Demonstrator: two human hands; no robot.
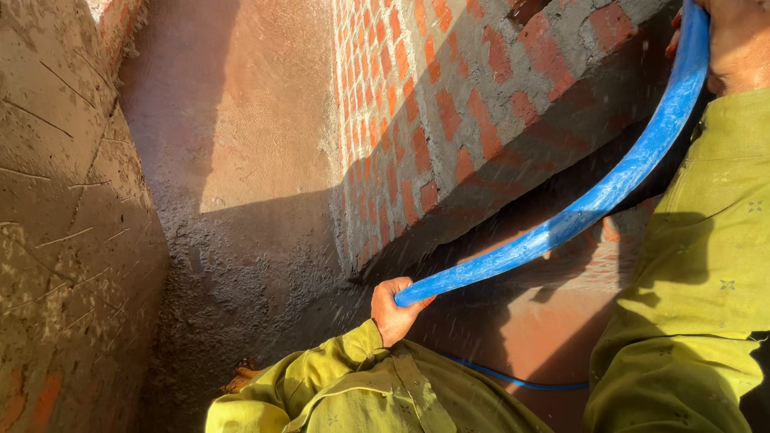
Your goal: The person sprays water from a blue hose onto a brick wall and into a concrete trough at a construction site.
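Note:
A flat blue hose curves from the upper right down to the middle of the view. My left hand, in a yellow-green sleeve, is closed around the hose's lower end. My right hand grips the same hose high at the top right corner, partly cut off by the frame edge. Fine water droplets hang in the air around the lower end of the hose. A thinner stretch of blue hose lies on the ground below my left arm.
An unplastered red brick wall with grey mortar runs along the right. A wet, rough cement-plastered wall meets it at a corner. Another scratched plaster wall closes in on the left. Wet reddish floor lies below.

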